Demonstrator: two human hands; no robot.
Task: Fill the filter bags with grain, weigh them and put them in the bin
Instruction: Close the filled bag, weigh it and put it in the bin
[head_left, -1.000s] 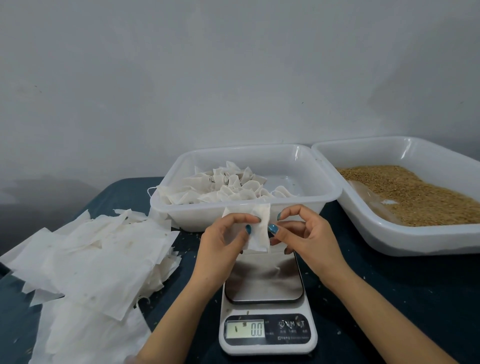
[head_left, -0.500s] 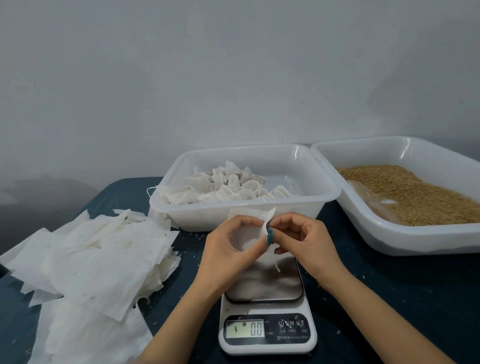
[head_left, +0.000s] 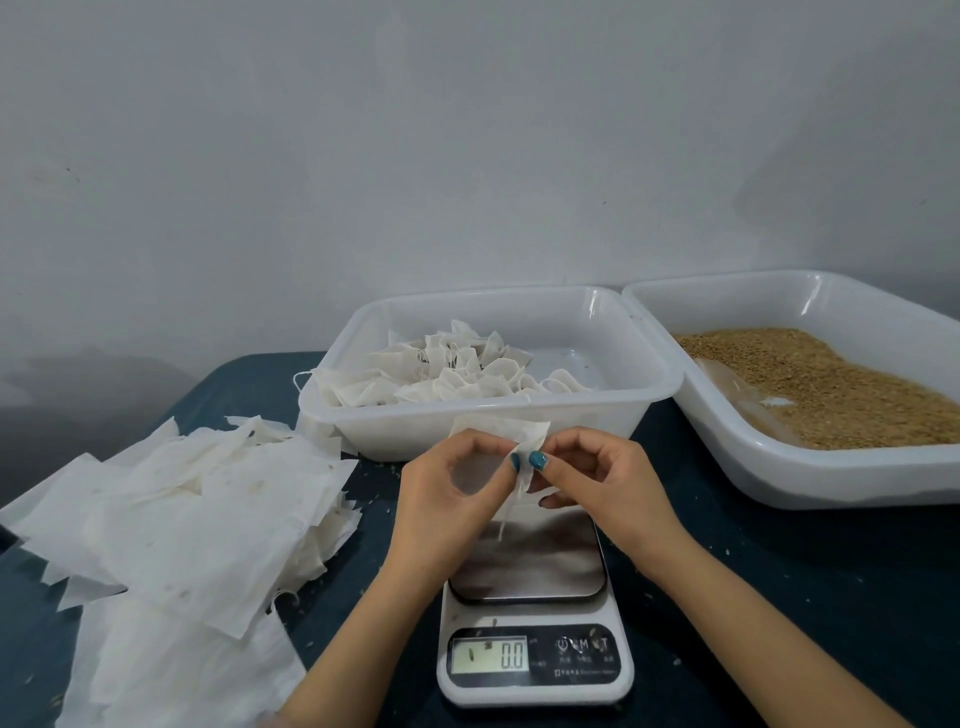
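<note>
Both hands — left hand (head_left: 447, 488), right hand (head_left: 602, 480) — pinch one empty filter bag (head_left: 501, 434) above the scale (head_left: 535, 613), its display reading 0.0 — bin (head_left: 613, 415) just behind.

The wide white plastic tray (head_left: 831, 483) of brown grain (head_left: 831, 395) runs off the right edge of the frame. The heap of flat white paper filter sheets (head_left: 182, 509) is cut by the left and bottom edges. At centre, the left hand (head_left: 447, 499) and right hand (head_left: 608, 483) cover much of the thin white paper filter bag (head_left: 524, 432) and the far edge of the white digital scale (head_left: 535, 691), whose button labels are too small to read
</note>
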